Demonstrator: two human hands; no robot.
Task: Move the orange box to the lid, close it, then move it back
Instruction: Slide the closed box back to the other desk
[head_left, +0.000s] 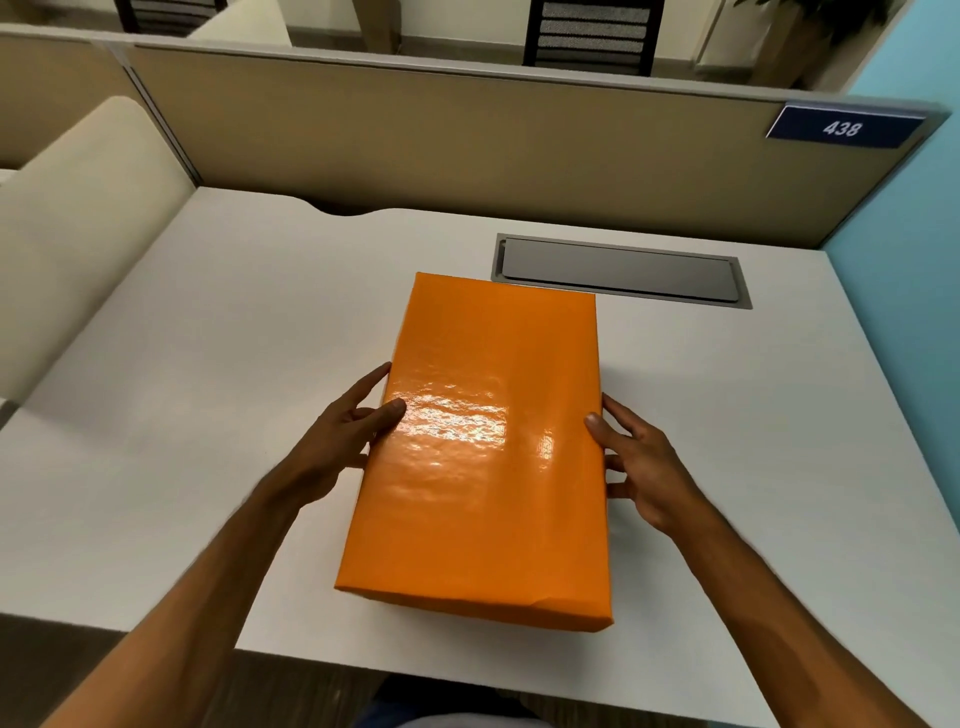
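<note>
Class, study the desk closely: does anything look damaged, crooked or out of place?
Only small things. The orange box sits slightly askew to the desk edge, and its wrapping is creased at the near right corner. Both hands grip its sides. Nothing spilled.

The glossy orange rectangular cardboard box (483, 447), its lid on and closed, lies flat in front of me on the white surface (218, 332), long side running away from me, glare across its top.
</note>
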